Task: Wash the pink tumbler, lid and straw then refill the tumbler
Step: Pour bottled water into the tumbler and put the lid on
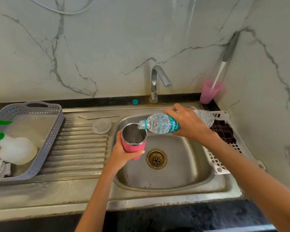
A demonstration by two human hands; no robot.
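My left hand point(122, 152) grips the pink tumbler point(134, 146) from the left, holding it upright over the sink's left side. Its steel inside shows a little water. My right hand point(187, 122) holds a clear water bottle point(159, 123) with a teal label, tipped leftward so its open mouth rests at the tumbler's rim and water runs in. The clear lid point(102, 126) lies flat on the ribbed drainboard. A bent metal straw point(98, 117) lies just behind the lid.
The steel sink point(182, 164) has a brass drain and a tap point(156, 82) behind. A teal bottle cap point(135, 101) sits on the back ledge. A grey basket point(45, 139) stands left, a white rack point(224, 154) with a dark cloth right, a pink cup point(208, 92) with a brush in the corner.
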